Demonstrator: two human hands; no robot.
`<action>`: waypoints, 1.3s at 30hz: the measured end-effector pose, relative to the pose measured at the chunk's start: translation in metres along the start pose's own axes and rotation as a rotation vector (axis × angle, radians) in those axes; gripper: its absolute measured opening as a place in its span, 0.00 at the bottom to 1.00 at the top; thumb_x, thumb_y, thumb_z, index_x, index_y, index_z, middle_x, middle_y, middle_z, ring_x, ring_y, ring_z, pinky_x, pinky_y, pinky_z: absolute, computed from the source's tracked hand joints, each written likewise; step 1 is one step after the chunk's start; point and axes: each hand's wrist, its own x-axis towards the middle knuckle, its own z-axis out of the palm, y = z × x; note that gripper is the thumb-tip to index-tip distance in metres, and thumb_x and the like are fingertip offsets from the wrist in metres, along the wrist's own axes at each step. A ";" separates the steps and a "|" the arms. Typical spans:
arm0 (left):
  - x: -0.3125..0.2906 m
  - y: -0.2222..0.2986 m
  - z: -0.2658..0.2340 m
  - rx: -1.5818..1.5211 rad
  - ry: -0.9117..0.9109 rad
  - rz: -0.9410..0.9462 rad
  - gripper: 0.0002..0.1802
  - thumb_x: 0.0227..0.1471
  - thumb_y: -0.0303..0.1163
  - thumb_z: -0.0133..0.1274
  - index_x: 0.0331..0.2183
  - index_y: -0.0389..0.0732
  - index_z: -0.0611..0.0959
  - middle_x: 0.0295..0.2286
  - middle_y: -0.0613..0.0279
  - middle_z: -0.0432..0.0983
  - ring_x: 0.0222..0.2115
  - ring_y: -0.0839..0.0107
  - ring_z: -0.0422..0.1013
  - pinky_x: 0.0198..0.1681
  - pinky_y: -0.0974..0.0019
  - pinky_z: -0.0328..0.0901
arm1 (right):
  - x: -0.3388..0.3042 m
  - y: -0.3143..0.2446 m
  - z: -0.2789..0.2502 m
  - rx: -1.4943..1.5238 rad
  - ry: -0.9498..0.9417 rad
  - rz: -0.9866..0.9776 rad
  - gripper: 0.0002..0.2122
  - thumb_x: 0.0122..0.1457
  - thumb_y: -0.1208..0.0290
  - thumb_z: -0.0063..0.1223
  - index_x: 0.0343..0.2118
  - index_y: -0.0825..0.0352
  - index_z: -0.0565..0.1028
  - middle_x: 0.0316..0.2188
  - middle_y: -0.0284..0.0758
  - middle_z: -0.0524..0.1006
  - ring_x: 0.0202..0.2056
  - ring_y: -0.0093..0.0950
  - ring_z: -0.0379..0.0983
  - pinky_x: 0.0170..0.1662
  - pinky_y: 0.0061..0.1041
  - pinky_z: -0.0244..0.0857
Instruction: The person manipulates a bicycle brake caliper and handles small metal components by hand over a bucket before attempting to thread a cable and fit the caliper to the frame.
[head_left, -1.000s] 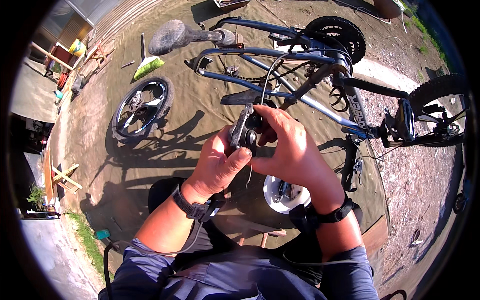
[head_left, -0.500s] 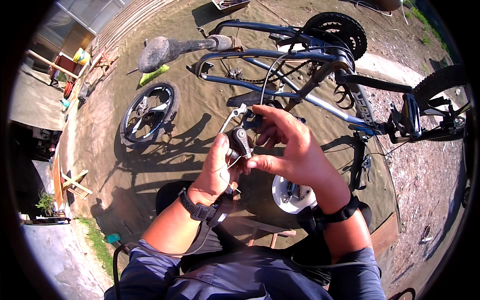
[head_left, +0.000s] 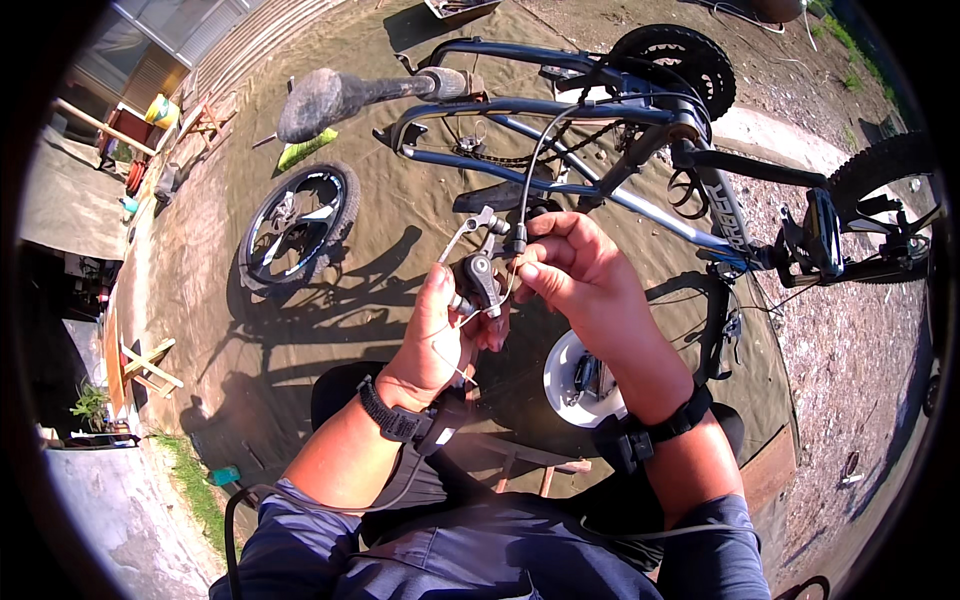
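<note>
My left hand [head_left: 428, 345] is closed around a disc brake caliper [head_left: 484, 277], a dark body with a silver arm and bracket. It sits in front of me, above my lap. A black cable housing [head_left: 523, 195] curves down from the bicycle frame to the caliper's upper right side. Beside that spot, my right hand [head_left: 590, 275] has thumb and forefinger pinched on the thin brake cable [head_left: 515, 285]; the fingertips partly hide the grip. The cable's loose wire end sticks out below the caliper, near my left palm.
A blue bicycle frame [head_left: 630, 205] lies across the ground cloth ahead, with its saddle [head_left: 318, 105] pointing left. A detached wheel [head_left: 335, 235] rests at the left. Below my right hand stands a white bowl [head_left: 565, 400] with tools in it.
My right hand has drawn its fingers into a pinch and shifted slightly right, uncovering the housing's end at the caliper. My left hand still holds the caliper in nearly the same place.
</note>
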 end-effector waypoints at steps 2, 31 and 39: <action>0.001 -0.002 -0.002 -0.011 -0.007 0.001 0.46 0.55 0.77 0.36 0.43 0.41 0.80 0.25 0.59 0.76 0.21 0.70 0.69 0.27 0.67 0.65 | 0.001 0.002 -0.002 0.057 -0.005 0.020 0.19 0.62 0.79 0.59 0.54 0.70 0.65 0.36 0.34 0.80 0.37 0.22 0.77 0.44 0.22 0.72; -0.001 -0.002 0.001 -0.097 -0.037 0.024 0.40 0.62 0.69 0.35 0.43 0.40 0.80 0.26 0.64 0.76 0.24 0.73 0.71 0.27 0.69 0.64 | 0.005 0.012 0.001 0.163 0.052 0.089 0.14 0.64 0.70 0.61 0.49 0.63 0.73 0.32 0.26 0.80 0.25 0.15 0.75 0.23 0.12 0.59; 0.000 -0.001 -0.001 -0.124 -0.060 0.019 0.39 0.63 0.69 0.34 0.39 0.41 0.80 0.24 0.64 0.75 0.23 0.72 0.70 0.26 0.69 0.64 | 0.007 0.011 0.005 0.161 0.069 0.026 0.12 0.63 0.71 0.61 0.48 0.63 0.74 0.32 0.26 0.80 0.24 0.15 0.75 0.23 0.12 0.58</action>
